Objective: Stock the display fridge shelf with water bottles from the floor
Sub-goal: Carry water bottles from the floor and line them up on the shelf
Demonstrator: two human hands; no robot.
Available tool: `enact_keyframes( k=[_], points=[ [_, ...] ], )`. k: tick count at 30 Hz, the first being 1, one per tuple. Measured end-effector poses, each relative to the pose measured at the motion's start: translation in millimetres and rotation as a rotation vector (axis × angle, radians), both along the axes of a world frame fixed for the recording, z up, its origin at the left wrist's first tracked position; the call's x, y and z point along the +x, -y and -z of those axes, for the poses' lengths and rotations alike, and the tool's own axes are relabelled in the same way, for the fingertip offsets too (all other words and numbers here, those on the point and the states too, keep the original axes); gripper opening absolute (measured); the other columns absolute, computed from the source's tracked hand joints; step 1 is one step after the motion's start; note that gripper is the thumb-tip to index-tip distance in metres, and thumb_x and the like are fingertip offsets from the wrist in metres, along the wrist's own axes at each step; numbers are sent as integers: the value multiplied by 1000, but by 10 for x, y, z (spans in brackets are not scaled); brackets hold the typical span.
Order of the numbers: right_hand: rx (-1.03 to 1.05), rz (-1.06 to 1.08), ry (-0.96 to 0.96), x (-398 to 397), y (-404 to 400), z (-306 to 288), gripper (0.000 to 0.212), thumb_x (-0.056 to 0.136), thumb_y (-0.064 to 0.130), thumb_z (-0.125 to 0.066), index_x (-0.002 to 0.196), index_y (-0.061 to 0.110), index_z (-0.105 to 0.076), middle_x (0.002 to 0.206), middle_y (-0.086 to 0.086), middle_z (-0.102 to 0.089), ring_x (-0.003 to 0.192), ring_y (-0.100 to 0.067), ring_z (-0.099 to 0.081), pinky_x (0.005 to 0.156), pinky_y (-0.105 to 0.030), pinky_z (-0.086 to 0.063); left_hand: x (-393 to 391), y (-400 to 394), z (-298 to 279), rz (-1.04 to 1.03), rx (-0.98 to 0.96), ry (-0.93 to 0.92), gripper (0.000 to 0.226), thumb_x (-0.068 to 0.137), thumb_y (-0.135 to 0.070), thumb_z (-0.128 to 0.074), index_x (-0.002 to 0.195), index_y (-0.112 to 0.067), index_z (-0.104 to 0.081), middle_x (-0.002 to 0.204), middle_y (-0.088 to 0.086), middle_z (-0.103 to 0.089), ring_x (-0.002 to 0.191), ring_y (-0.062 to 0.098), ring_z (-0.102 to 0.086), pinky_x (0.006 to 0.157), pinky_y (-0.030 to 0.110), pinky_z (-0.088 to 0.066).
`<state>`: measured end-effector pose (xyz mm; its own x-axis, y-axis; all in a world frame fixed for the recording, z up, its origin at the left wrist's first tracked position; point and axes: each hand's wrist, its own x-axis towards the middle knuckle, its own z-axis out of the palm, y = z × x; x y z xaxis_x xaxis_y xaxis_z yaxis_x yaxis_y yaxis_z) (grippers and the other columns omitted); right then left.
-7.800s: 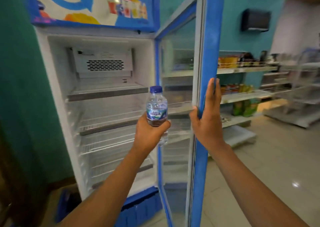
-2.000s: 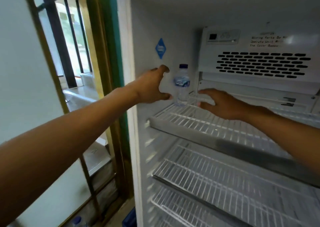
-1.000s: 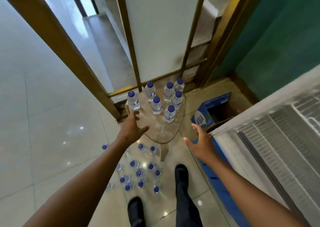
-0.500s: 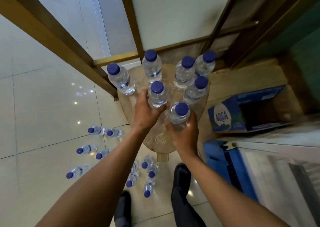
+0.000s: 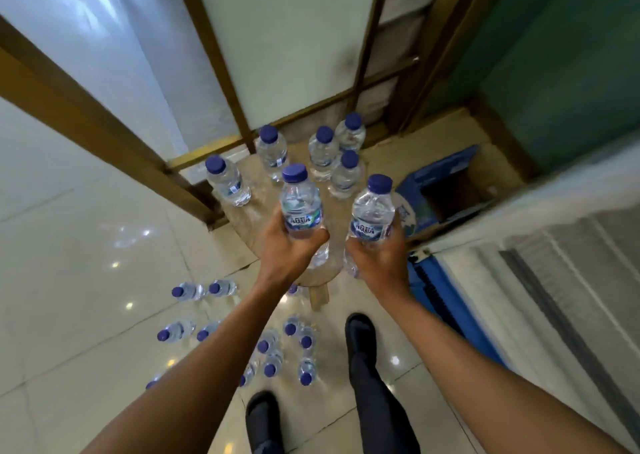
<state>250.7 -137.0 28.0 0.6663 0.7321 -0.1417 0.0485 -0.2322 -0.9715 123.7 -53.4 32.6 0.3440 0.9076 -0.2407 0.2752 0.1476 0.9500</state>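
Note:
My left hand (image 5: pixel 289 249) grips a clear water bottle (image 5: pixel 300 201) with a blue cap, held upright above a small wooden stool (image 5: pixel 249 218). My right hand (image 5: pixel 379 258) grips a second water bottle (image 5: pixel 372 213) beside it. Several more bottles (image 5: pixel 323 148) stand on the stool behind them, one (image 5: pixel 227 180) at its left edge. Many bottles (image 5: pixel 273 349) lie on the tiled floor below. The open fridge (image 5: pixel 554 280) with its wire shelves is at the right edge.
A blue cardboard box (image 5: pixel 446 190) lies open on the floor between the stool and the fridge. A wooden-framed glass partition (image 5: pixel 214 55) stands behind the stool. My two feet (image 5: pixel 360 332) are on the tiles near the lying bottles.
Both hands have closed on a bottle each and lifted them off the stool towards me. The view has pulled back and up a little.

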Motion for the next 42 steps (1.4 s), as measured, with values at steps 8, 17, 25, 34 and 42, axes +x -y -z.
enact_keyframes(
  k=[8,17,25,34,42],
  points=[
    [186,219,26,-137,1008,-1963,49,65,20,-67,110,4,-57,85,1,-65,78,-12,-64,73,-32,-52,-26,557,-1928,350,138,198,55,77,-8,-76,123,-24,-49,104,-9,-66,90,-1,-66,74,10,-51],
    [432,467,269,112,1988,-4067,25,83,0,-68,100,16,-60,77,0,-65,62,-11,-61,56,-27,-54,525,1139,-3904,610,330,463,41,74,-16,-78,106,-26,-55,89,-3,-69,74,7,-68,69,21,-54],
    [481,575,571,649,2850,-5363,22,80,9,-72,96,19,-60,69,6,-66,62,-9,-62,58,-26,-55,1416,1707,-5365,829,508,641,40,77,-16,-78,101,-34,-51,94,-5,-68,82,10,-70,68,21,-58],
    [413,673,750,1741,3358,-5824,27,78,14,-76,100,15,-60,81,2,-65,64,-1,-62,57,-11,-49,2658,2142,-6012,911,538,662,47,80,-11,-73,121,-16,-49,100,6,-66,77,12,-66,58,13,-52],
    [433,616,670,2908,3313,-5981,36,78,16,-76,109,20,-57,90,3,-65,77,-9,-64,53,-14,-50,4011,2141,-5958,835,501,563,59,74,-5,-79,123,-12,-49,108,15,-66,91,30,-69,77,48,-59]
  ],
)
